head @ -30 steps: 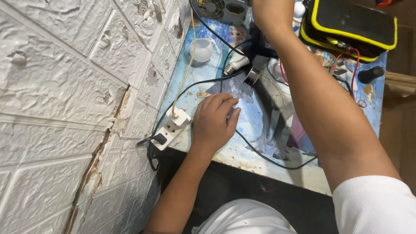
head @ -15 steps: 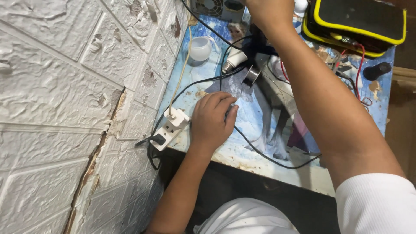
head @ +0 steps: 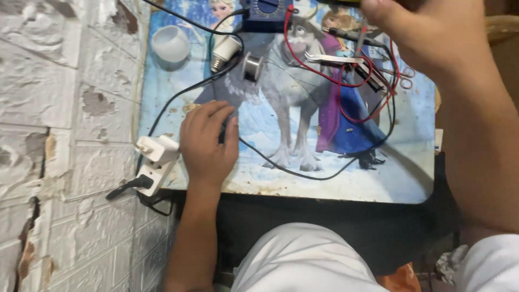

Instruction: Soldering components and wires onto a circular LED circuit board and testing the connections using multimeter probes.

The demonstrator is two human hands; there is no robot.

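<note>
1. Black cable (head: 281, 165): runs across the table (head: 378, 178); one part passes under the left hand (head: 208, 143).
2. Left hand: lies palm down on the table over the cable, fingers curled; whether its grip pinches the cable cannot be told.
3. Right hand (head: 427, 32): raised at the far edge, grip cut off by the frame, state cannot be told.
4. Power strip (head: 154, 165): white, just left of the left hand.
5. Solder spool (head: 252, 67), bulb (head: 224, 52), white cup (head: 170, 43): far side.
6. Red wires (head: 346, 81), tweezers (head: 335, 58): below the right hand.

Two hands (head: 208, 143), one solder spool (head: 252, 67), one bulb (head: 224, 51), one white cup (head: 170, 44)
</note>
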